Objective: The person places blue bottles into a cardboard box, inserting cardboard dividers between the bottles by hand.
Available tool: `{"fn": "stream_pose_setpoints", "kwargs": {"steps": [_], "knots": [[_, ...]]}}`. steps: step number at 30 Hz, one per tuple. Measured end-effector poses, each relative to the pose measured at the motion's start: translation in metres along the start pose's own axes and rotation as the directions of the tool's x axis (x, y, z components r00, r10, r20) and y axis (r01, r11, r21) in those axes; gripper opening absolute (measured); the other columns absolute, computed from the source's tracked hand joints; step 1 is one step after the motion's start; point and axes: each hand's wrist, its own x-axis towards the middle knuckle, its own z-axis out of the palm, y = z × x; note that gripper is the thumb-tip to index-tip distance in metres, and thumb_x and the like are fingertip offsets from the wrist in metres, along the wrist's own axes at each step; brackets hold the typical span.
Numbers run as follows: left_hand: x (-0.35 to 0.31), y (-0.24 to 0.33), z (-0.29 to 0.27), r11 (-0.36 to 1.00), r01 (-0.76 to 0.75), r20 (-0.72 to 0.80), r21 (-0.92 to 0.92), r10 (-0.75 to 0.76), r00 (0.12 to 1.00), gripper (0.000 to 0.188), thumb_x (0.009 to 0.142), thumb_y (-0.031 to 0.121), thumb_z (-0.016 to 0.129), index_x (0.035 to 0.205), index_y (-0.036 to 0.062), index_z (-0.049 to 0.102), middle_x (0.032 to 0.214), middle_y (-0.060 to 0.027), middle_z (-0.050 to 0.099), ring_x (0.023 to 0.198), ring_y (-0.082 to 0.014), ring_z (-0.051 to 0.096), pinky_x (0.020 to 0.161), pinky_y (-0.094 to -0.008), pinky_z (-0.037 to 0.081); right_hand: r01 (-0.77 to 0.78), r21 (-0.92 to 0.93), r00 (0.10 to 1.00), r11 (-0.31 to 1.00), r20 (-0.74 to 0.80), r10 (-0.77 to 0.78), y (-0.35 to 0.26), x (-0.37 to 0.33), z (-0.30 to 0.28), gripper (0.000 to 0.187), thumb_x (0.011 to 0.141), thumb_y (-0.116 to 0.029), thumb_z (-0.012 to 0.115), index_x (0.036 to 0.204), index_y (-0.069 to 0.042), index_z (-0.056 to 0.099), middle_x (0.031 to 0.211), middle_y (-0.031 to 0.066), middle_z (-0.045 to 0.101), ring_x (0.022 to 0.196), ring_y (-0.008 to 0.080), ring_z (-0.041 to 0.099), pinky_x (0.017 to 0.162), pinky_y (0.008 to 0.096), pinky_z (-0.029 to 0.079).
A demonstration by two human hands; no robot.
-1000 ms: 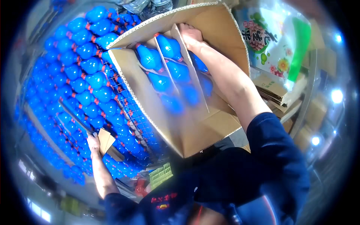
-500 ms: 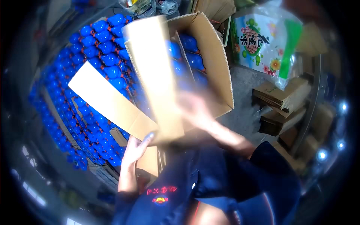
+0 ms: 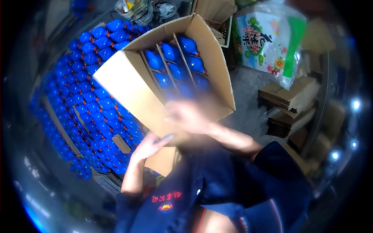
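Note:
A cardboard box stands open in front of me. Inside lie rows of glossy blue rounded pieces with orange-red ends, parted by thin cardboard dividers. A broad cardboard flap slopes out along the left side of the box. My left hand is at the flap's lower end, thumb in front with a dark tip, the other fingers partly hidden; it grips the cardboard. Over the near side of the box, my right hand is smeared by motion, so its fingers cannot be read.
Many more of the same blue pieces stand in rows on a rack to the left. At right are stacked flat cartons and a printed plastic bag. Plastic-wrapped containers sit at the far edge.
The pale cardboard strip that stood across the box no longer covers it, so more blue pieces show. My right hand has moved left and nearer; the flap at left looks broader.

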Motion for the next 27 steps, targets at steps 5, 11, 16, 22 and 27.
{"fn": "stream_pose_setpoints", "kwargs": {"steps": [5, 11, 16, 22, 27], "knots": [[0.004, 0.01, -0.007, 0.866, -0.331, -0.317, -0.375, 0.216, 0.924, 0.049, 0.097, 0.021, 0.053, 0.139, -0.0017, 0.042, 0.109, -0.0095, 0.066, 0.091, -0.0129, 0.057, 0.082, -0.0247, 0.045, -0.016, 0.079, 0.718, 0.997, -0.693, 0.066, 0.01, 0.002, -0.039, 0.019, 0.091, -0.012, 0.064, 0.104, 0.0, 0.056, 0.081, 0.0144, 0.068, 0.075, 0.019, 0.067, 0.065, 0.0337, 0.051], [0.049, 0.006, -0.015, 0.324, -0.22, -0.06, -0.92, 0.438, 0.897, 0.06, 0.1, 0.029, 0.045, 0.151, 0.0081, 0.019, 0.121, -0.024, 0.058, 0.054, -0.0137, 0.053, 0.049, -0.0245, 0.046, -0.429, -0.516, 0.851, 0.741, -0.507, 0.14, 0.098, 0.01, -0.034, 0.067, 0.084, -0.015, 0.067, 0.14, -0.002, 0.032, 0.135, 0.0239, 0.045, 0.123, 0.038, 0.047, 0.1, 0.0435, 0.044], [0.139, 0.005, -0.001, 0.061, -0.169, -0.161, -0.984, 0.121, 0.98, 0.037, 0.098, 0.03, 0.041, 0.13, 0.011, 0.045, 0.138, -0.0183, 0.048, 0.064, -0.0144, 0.047, 0.061, -0.028, 0.044, -0.189, -0.367, 0.93, 0.911, -0.365, 0.046, 0.067, 0.013, -0.052, 0.053, 0.087, -0.014, 0.063, 0.135, -0.005, 0.041, 0.127, 0.0217, 0.052, 0.112, 0.0382, 0.056, 0.093, 0.043, 0.048], [0.234, -0.012, 0.006, 0.227, -0.012, -0.038, -0.974, -0.114, 0.993, 0.038, 0.096, 0.039, 0.05, 0.111, 0.0044, 0.057, 0.08, 0.0019, 0.057, 0.061, -0.0083, 0.052, 0.051, -0.022, 0.043, 0.008, -0.226, 0.967, 0.974, -0.245, -0.064, 0.021, 0.019, -0.135, 0.04, 0.089, -0.01, 0.061, 0.128, -0.007, 0.051, 0.118, 0.0174, 0.057, 0.102, 0.0319, 0.062, 0.084, 0.0376, 0.053], [0.219, 0.025, 0.022, 0.028, -0.137, -0.127, -0.99, 0.225, 0.966, 0.033, 0.098, 0.031, 0.048, 0.125, 0.0127, 0.053, 0.099, -0.0039, 0.055, 0.089, -0.013, 0.05, 0.075, -0.0266, 0.043, 0.109, 0.093, 0.96, 0.99, -0.267, -0.081, 0.017, 0.037, -0.243, 0.024, 0.091, -0.006, 0.061, 0.115, -0.002, 0.06, 0.101, 0.008, 0.068, 0.087, 0.0152, 0.068, 0.079, 0.0273, 0.054]]}}
